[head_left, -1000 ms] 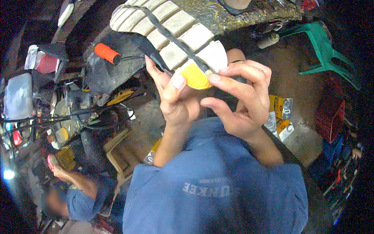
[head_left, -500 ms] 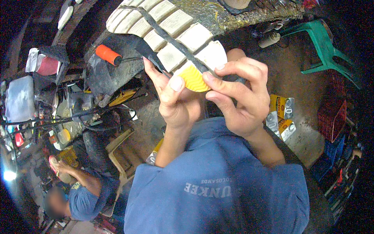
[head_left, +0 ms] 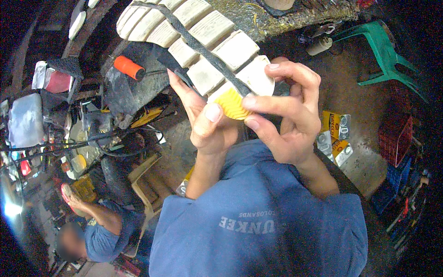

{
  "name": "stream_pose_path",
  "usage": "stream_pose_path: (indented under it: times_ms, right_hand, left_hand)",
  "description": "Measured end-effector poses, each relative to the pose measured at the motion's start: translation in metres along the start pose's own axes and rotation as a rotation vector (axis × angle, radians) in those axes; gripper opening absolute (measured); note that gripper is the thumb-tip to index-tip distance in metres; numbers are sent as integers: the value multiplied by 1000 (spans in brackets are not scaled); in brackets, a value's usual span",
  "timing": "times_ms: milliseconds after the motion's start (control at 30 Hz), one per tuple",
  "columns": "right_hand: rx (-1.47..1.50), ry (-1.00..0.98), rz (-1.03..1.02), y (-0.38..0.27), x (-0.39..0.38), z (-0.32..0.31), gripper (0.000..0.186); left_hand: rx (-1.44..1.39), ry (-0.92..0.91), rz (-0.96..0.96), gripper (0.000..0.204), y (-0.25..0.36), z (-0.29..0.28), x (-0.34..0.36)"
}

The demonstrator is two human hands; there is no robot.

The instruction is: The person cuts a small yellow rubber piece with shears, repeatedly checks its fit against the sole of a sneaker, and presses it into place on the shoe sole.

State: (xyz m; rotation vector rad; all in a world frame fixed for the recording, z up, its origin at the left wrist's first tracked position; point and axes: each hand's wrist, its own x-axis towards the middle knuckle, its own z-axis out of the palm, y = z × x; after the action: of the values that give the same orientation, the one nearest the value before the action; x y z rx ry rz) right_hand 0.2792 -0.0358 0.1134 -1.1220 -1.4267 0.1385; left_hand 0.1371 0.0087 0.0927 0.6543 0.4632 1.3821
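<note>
A shoe (head_left: 210,48) is held up with its sole toward me; the sole is white and blocky, with a dark channel running along its length. On its heel corner sits a yellow ridged heel piece (head_left: 233,104). My left hand (head_left: 210,122) grips the shoe from the left, thumb against the yellow piece's edge and fingers behind the dark upper. My right hand (head_left: 293,113) has thumb and index finger closed at the right edge of the yellow piece, where the dark channel ends. Its other fingers curl beside the heel; some are hidden behind the shoe.
A worn workbench (head_left: 240,18) lies beyond the shoe. An orange cylinder (head_left: 129,68) rests to its left. At right are a green plastic chair (head_left: 383,55), yellow-and-grey boxes (head_left: 337,125) and a red crate (head_left: 397,138). Another person (head_left: 104,231) sits at lower left, holding a shoe.
The shoe's heel has shifted slightly right and down, its toe slightly left. Both hands moved with it, and my right index finger and thumb stay at the yellow piece.
</note>
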Motion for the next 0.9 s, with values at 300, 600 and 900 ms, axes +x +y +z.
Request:
stream_pose_path:
  times_ms: [300,600,900]
  right_hand:
    - [-132,-2,-112,0,-5,-5,30]
    - [-168,-2,-99,-7,-16,-8,32]
    - [-103,24,-126,-8,-17,-2,33]
  left_hand:
    - [32,-60,53,117,9,8,-2]
    - [198,-81,3,148,18,13,-3]
    - [153,-109,-3,146,21,12,-1]
